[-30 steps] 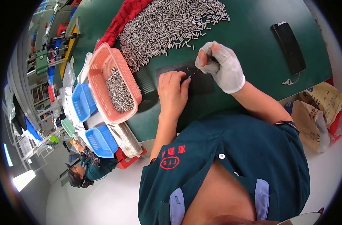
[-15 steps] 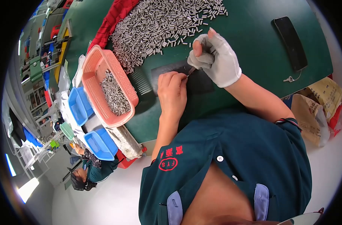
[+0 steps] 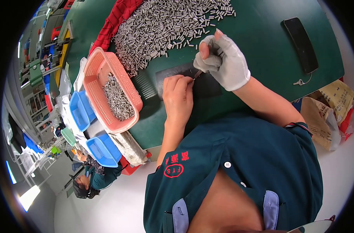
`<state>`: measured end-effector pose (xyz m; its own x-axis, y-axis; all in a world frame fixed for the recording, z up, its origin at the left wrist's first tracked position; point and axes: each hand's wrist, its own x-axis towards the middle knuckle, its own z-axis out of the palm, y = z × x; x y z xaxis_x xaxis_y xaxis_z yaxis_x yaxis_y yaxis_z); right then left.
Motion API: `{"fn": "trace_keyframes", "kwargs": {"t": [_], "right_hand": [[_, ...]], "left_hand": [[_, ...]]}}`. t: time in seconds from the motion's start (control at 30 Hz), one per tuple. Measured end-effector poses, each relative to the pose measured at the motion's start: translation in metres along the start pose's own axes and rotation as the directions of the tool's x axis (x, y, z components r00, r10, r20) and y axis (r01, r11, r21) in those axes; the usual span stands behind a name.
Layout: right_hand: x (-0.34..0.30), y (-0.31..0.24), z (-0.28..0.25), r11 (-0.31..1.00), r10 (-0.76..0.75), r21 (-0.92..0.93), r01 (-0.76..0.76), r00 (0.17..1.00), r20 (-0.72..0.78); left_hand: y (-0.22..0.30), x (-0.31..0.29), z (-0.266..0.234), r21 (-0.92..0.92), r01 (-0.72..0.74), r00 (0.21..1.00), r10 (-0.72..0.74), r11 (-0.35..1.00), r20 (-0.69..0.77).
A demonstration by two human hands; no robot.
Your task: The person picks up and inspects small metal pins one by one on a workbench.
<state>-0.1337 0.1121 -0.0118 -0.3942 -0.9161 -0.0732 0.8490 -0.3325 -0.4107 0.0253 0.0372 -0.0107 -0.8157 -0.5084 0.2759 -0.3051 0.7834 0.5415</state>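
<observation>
Well to the left of the left grip, a co-worker (image 3: 99, 176) in dark green sits beside two blue baskets (image 3: 103, 150). Nearer, a pink basket (image 3: 92, 77) holds a share of small metal pins (image 3: 118, 99). Beyond the left grip, up and to its left, a red cloth (image 3: 116, 21) borders a wide heap of pins (image 3: 165, 31) on the green desk (image 3: 262, 42). The left grip (image 3: 179, 93), bare, is pinched on a tiny piece (image 3: 193, 79), probably a pin, mostly hidden by the fingertips. Beneath lies a dark mat (image 3: 209, 88). Just right of the left grip, a slim dark tool (image 3: 198, 73) sits in the right grip (image 3: 227, 64), gloved in white and curled closed around it. Well right of the right grip lie a black phone (image 3: 301, 44) and a key (image 3: 299, 82); paper sacks (image 3: 317, 120) stand lower down.
</observation>
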Motion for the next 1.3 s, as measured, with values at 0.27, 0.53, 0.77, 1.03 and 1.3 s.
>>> {"fn": "trace_keyframes", "kwargs": {"t": [0.27,0.53,0.77,1.03,1.3], "right_hand": [[-0.001,-0.001,0.004,0.996,0.038,-0.074,-0.041,0.998,-0.041],[-0.006,-0.001,0.013,0.938,0.070,-0.334,-0.097,0.993,-0.092],[-0.011,0.007,0.018,0.930,0.030,-0.361,-0.070,0.993,-0.114],[-0.013,0.010,0.025,0.935,0.018,-0.349,-0.065,0.990,-0.136],[-0.015,0.002,0.018,0.904,0.040,-0.427,0.012,0.993,0.112]], "left_hand": [[0.001,-0.001,0.001,0.005,0.011,1.000,-0.011,1.000,0.014],[-0.002,-0.002,0.010,-0.042,-0.013,0.996,0.009,0.999,-0.089],[-0.001,-0.002,0.012,-0.046,-0.014,0.995,0.009,0.999,-0.101],[-0.001,-0.003,0.007,0.030,-0.044,0.996,0.046,0.999,-0.073],[-0.001,-0.010,-0.025,-0.370,0.119,0.983,-0.162,0.921,-0.088]]}}
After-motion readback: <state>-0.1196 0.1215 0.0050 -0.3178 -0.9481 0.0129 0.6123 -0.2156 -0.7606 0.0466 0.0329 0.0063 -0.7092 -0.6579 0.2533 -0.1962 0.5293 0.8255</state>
